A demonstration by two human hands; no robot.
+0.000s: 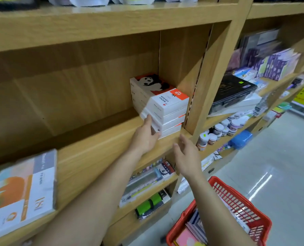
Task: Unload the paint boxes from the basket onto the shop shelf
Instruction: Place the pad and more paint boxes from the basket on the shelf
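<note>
A stack of white watercolour paint boxes (162,102) with a panda picture on top sits at the right end of the wooden shelf (94,144), against the upright divider. My left hand (145,137) presses flat against the stack's lower left corner, fingers on the bottom boxes. My right hand (186,155) hovers open just in front of the shelf edge, below and right of the stack, holding nothing. The red plastic basket (236,203) stands on the floor at the lower right, with several flat items inside.
A large white sketch pad (21,189) lies at the shelf's left end. Lower shelves hold pens and green rolls (151,203). The bay to the right has a black case (232,91), paint jars (218,130) and purple packs. Glossy floor stretches to the right.
</note>
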